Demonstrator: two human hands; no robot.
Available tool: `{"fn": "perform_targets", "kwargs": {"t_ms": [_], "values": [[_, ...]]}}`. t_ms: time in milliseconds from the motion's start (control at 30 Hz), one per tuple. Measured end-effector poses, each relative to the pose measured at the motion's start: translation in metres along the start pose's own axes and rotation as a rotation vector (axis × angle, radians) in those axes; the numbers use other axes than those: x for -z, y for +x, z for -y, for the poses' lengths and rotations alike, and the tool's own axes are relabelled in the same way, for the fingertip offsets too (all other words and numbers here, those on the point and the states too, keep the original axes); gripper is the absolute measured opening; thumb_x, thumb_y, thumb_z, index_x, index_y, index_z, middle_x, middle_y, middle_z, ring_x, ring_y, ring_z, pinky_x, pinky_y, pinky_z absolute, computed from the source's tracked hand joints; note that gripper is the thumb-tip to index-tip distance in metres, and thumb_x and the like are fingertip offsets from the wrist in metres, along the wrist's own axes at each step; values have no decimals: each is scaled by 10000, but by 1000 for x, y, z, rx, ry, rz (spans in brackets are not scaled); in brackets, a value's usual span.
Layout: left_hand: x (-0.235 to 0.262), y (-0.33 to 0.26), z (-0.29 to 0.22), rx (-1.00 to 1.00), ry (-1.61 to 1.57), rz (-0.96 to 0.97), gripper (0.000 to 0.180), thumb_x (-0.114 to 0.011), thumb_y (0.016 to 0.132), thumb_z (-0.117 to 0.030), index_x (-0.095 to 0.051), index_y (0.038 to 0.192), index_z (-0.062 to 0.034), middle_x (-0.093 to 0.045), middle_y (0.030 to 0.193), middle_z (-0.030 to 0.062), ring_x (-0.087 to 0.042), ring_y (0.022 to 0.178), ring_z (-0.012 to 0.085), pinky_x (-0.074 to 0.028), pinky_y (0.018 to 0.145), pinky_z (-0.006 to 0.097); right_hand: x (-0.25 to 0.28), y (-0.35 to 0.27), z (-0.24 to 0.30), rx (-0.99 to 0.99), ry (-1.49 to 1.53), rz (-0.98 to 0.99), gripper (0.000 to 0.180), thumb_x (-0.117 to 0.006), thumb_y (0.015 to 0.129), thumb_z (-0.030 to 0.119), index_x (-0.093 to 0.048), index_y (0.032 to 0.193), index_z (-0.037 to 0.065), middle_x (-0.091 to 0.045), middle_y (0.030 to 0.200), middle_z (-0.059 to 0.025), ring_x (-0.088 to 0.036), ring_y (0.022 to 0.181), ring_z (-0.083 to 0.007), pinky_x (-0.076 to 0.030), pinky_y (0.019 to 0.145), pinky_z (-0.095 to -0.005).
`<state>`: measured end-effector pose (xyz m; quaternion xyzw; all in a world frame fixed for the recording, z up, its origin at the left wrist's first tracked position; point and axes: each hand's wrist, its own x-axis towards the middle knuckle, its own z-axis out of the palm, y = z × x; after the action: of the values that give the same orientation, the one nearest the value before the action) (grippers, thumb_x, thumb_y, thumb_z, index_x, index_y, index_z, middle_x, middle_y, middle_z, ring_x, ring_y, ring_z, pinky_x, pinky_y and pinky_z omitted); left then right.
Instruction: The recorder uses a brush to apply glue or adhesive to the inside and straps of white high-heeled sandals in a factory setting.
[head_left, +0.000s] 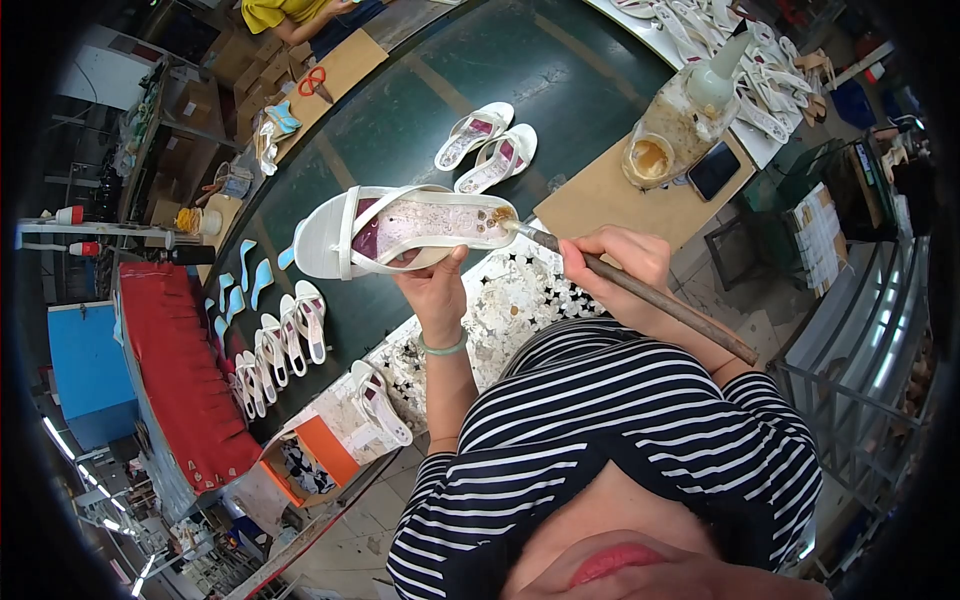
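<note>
Holding a white sandal [400, 232], left hand [432, 290]; right hand [610, 262] brushes [640, 292] its insole.

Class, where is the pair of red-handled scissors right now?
In the head view, upper left: the scissors lie on a brown cardboard sheet at the dark table's far-left edge.

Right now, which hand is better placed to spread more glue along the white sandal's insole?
The right hand: it already grips the brush, whose tip touches the heel end of the white sandal. The left hand is occupied holding that sandal from beneath.
</note>
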<state>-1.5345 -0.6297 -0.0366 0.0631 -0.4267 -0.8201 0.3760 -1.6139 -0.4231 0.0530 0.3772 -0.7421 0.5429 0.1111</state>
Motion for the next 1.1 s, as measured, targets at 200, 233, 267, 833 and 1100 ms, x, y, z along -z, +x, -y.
{"fn": "perform_targets", "kwargs": {"t_ms": [200,233,267,833,1100], "values": [[6,1,3,-43,44,66,814,-605,768,215,-316,1431,-159,-451,1379,104,-509,1234,254,-517,981,401,2,7,4,-82,26,-25,170,-756,773,15,-622,670,-3,-600,570,-79,-579,473,-139,-413,442,-253],[5,0,2,-45,38,60,821,-609,765,216,-315,1433,-160,-453,1376,103,-507,1236,252,-515,983,399,2,9,4,-81,28,-23,170,-756,773,15,-622,670,-3,-600,570,-79,-579,473,-139,-413,442,-253],[4,-1,2,-47,32,54,828,-614,761,216,-314,1434,-161,-456,1372,102,-505,1237,251,-514,986,397,3,11,3,-89,34,-27,194,-756,777,29,-613,649,-3,-578,543,-72,-546,443,-130,-388,425,-250],[44,34,23,344,-215,174,585,-629,904,-94,-342,1414,-69,-518,1343,100,-536,1219,219,-495,971,374,30,63,-41,-379,926,140,148,-635,909,86,-654,951,-54,-690,874,-193,-687,734,-220,-560,647,-306],[34,51,39,545,-580,137,518,-387,1028,-360,-440,1360,34,-573,1298,177,-601,1150,264,-497,976,368,9,42,-15,-63,525,386,152,-694,797,-67,-685,947,-53,-691,981,-190,-686,848,-228,-563,764,-305]]}}
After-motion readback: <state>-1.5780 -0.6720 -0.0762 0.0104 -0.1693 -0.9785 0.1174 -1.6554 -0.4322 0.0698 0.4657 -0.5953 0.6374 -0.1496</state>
